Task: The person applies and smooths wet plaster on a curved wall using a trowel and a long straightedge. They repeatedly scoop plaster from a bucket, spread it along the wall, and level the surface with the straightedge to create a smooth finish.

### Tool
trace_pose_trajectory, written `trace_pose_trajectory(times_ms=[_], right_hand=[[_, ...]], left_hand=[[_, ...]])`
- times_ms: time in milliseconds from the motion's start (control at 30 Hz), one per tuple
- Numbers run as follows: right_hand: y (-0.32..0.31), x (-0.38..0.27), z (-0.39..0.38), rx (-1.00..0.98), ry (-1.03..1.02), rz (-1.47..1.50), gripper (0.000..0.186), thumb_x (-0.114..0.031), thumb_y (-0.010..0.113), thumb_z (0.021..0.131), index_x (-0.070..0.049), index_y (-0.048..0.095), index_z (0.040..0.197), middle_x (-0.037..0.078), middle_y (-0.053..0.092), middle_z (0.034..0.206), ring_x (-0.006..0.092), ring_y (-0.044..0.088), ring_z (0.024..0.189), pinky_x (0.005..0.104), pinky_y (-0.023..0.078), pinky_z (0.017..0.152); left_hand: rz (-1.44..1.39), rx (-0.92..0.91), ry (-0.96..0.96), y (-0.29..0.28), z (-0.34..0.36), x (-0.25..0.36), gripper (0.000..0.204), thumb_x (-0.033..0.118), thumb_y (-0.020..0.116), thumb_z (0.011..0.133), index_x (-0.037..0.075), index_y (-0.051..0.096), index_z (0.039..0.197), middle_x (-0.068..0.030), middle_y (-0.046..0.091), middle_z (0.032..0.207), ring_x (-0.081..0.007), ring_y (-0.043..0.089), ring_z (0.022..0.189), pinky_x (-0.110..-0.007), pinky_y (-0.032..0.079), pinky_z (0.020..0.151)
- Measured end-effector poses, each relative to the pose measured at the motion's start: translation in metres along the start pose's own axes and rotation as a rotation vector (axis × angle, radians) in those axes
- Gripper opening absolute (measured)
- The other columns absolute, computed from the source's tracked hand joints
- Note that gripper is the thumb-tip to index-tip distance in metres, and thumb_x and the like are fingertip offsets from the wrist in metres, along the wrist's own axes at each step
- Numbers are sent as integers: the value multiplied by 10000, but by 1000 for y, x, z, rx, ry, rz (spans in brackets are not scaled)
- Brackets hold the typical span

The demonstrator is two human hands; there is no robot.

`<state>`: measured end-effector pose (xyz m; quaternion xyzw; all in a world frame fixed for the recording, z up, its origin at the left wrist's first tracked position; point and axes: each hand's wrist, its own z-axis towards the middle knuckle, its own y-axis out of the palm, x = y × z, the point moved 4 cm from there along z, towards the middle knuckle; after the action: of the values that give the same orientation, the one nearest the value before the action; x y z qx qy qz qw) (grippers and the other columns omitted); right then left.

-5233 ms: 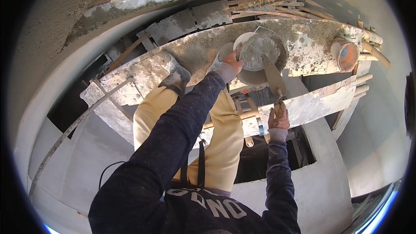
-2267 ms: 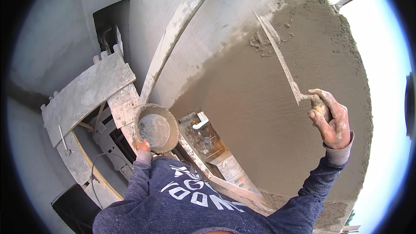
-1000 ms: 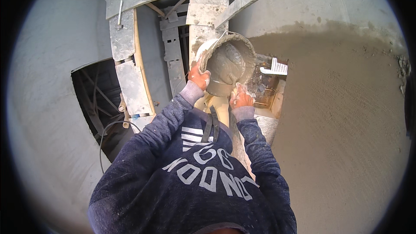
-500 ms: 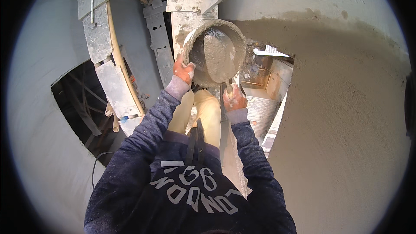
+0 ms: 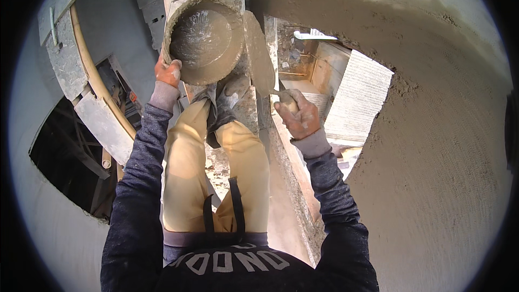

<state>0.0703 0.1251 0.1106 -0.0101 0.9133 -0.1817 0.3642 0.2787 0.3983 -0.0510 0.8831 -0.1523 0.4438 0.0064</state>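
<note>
My left hand (image 5: 168,71) grips the near left rim of a round, mortar-crusted bucket (image 5: 228,15). Wet grey mortar (image 5: 203,35) covers the bottom inside it. Just right of the bucket, a trowel (image 5: 258,51) points away from me, its blade coated with mortar. My right hand (image 5: 298,113) is closed around its handle, fingers smeared with mortar. The blade lies close along the bucket's right side; whether they touch I cannot tell.
On the right stands a wall (image 5: 432,130) with wet plaster around an opening, through which a ribbed pale sheet (image 5: 359,97) shows. Scaffold planks (image 5: 105,124) and a bamboo pole (image 5: 86,59) run along the left. A dark opening (image 5: 65,151) lies beyond them.
The trowel has come out of the bucket to its right side. The bucket has shifted left and farther away in view, with my left hand still on its rim. My hands are farther apart.
</note>
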Motion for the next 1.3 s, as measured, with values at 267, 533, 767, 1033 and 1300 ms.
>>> trace_pose_trajectory(times_ms=[267,533,767,1033,1300], right_hand=[[-191,-27,-81,693,34,-278,384,-305,547,941,-13,522,1189,-7,556,671,54,485,530,234,402,452],[-49,-5,-23,333,-140,-626,349,-213,614,843,-11,569,1124,223,640,895,382,646,802,421,510,702],[107,85,108,69,-54,-846,559,-260,578,838,-37,426,1328,214,577,1171,375,614,958,459,483,827],[111,131,112,222,-246,-487,438,-222,584,838,-24,507,1221,195,606,1114,367,618,955,426,512,799],[102,127,126,253,-331,-397,346,-142,637,790,-35,553,1108,145,609,971,354,624,865,406,517,715]], left_hand=[[13,-26,17,-14,-18,0,600,-53,479,774,-31,411,1369,-98,553,1276,-191,535,1137,-256,370,996],[27,-108,65,20,-17,15,559,-38,499,788,-39,432,1343,-116,583,1219,-195,551,1087,-273,391,970],[280,-271,250,61,0,10,497,-18,496,802,-54,462,1297,-97,587,1164,-187,536,1062,-273,393,947],[197,-342,137,64,43,-23,433,4,509,814,-42,491,1243,-25,584,964,-97,528,799,-239,441,738],[34,-300,81,45,78,-57,440,-9,485,771,-41,505,1210,12,524,888,-81,468,737,-219,408,689]])
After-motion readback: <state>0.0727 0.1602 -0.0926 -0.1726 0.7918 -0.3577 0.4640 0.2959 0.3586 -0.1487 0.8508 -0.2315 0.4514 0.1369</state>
